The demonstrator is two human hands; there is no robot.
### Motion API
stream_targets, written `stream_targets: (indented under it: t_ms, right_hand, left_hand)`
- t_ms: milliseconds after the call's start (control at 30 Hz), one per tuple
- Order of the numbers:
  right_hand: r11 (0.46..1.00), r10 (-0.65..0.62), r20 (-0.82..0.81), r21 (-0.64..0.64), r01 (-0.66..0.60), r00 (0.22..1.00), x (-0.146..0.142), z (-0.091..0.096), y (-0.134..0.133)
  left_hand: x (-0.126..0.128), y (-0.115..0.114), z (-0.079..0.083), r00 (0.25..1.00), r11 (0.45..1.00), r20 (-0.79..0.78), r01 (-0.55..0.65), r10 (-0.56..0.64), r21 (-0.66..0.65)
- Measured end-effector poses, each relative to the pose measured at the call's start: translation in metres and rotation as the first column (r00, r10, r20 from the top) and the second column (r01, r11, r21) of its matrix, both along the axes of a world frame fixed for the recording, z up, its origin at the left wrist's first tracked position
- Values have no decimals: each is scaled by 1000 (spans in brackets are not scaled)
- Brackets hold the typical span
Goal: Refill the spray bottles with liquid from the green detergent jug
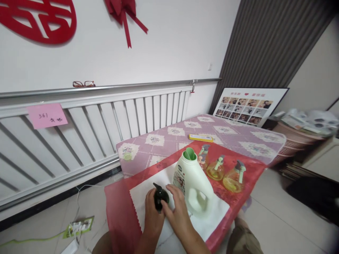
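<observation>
My left hand point(152, 215) is wrapped round a small dark pump bottle point(160, 197) standing on a white sheet point(209, 220) at the near end of a low table. My right hand point(178, 209) rests its fingers against the same bottle, beside a cream detergent jug point(192, 183) that stands upright with a green open spout. Behind the jug stand three small amber pump bottles: one point(203, 156), another point(216, 169) and a third point(234, 178), all on a red cloth point(251, 169).
The low table carries a pink patterned cover point(169, 135) with a yellow flat case point(200, 138) on it. A white radiator point(92, 123) runs along the wall at left, with glasses point(84, 84) on top. A photo board point(247, 106) and a basket point(293, 141) stand at right. Cables point(76, 225) lie on the floor.
</observation>
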State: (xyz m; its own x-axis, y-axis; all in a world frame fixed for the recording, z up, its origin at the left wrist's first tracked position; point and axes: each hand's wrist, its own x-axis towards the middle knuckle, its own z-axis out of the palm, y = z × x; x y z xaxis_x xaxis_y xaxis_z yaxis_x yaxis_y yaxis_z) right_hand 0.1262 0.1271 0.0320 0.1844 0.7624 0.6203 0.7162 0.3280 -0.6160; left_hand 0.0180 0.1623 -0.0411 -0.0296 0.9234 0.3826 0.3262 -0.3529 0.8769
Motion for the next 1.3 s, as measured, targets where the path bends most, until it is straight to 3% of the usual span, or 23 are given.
stream_targets:
  t_ms: [100, 200, 233, 300, 400, 467, 533, 667, 800, 967, 1167, 1300]
  right_hand:
    - [980, -141, 123, 155, 122, 982, 33, 21, -24]
    - [926, -329, 65, 217, 309, 942, 74, 37, -40]
    - [912, -380, -1, 165, 375, 925, 87, 38, -42]
    - [900, -435, -148, -57, 431, 888, 108, 32, -42]
    - [908, -342, -313, -352, 226, 886, 123, 9, -35]
    - [893, -294, -365, -435, 118, 883, 124, -4, -29]
    - [883, -318, -392, -453, 120, 863, 118, -8, -22]
    - [915, -307, -460, -385, 124, 833, 99, 5, -9]
    - [946, -243, -443, -303, 111, 863, 79, 16, 12]
    - [962, -200, -401, -253, 102, 894, 65, 4, 35]
    - [961, -159, -367, -270, 58, 916, 68, -12, 25]
    - [957, -184, -327, -273, 94, 927, 75, -23, 9]
  left_hand:
    - [1, 0, -2, 998, 999, -61, -9, 11, 41]
    - [1, 0, -2, 996, 999, -80, -22, 26, 49]
    - [0, -1, -2, 996, 999, -85, -23, 27, 47]
    - [0, -1, -1, 995, 999, -93, -21, 24, 36]
    - [-1, -2, -1, 995, 1000, -96, -18, 19, 15]
    - [-2, -1, -1, 996, 1000, -87, -20, 20, -2]
    - [-2, -1, -2, 997, 999, -70, -25, 24, -23]
    - [-2, 1, -5, 998, 997, -49, -37, 34, -68]
    - [-2, 2, -6, 998, 994, -50, -43, 38, -99]
    - [-1, 3, -2, 999, 992, -30, -38, 35, -121]
    - [-3, 3, 10, 999, 976, -22, -44, 40, -211]
    - [-10, 0, 24, 998, 939, 22, 64, -60, -337]
